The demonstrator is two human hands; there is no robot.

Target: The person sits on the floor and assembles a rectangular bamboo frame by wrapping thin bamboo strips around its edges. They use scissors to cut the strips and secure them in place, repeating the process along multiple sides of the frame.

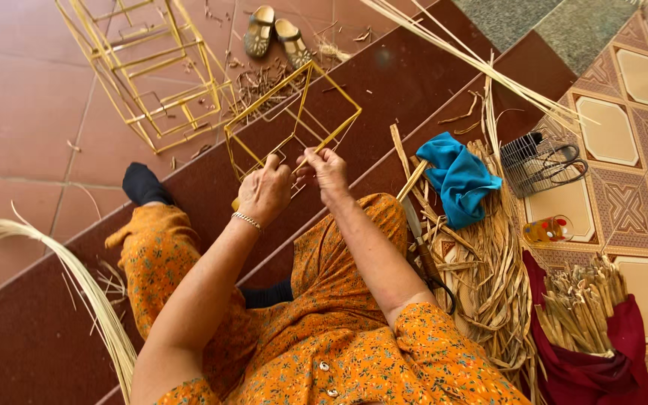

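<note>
At the centre of the frame, the left hand [264, 193] and right hand [327, 169] pinch one lower corner of a bamboo-strip lantern frame [292, 118], fingers pressed together on its thin sticks. It looks light and springy yet easily snapped, best held at the joints. Finished frames [144, 67] lie upper left.

Your left hand [264, 193] is raised in front of you, back of the hand toward the camera, fingers curled closed in a grip, wrist slightly bent. Your right hand [327, 171] sits just beside it, nearly touching, thumb and fingertips pinched together. Both forearms are bare and reach forward, converging from bent elbows at your sides.
</note>
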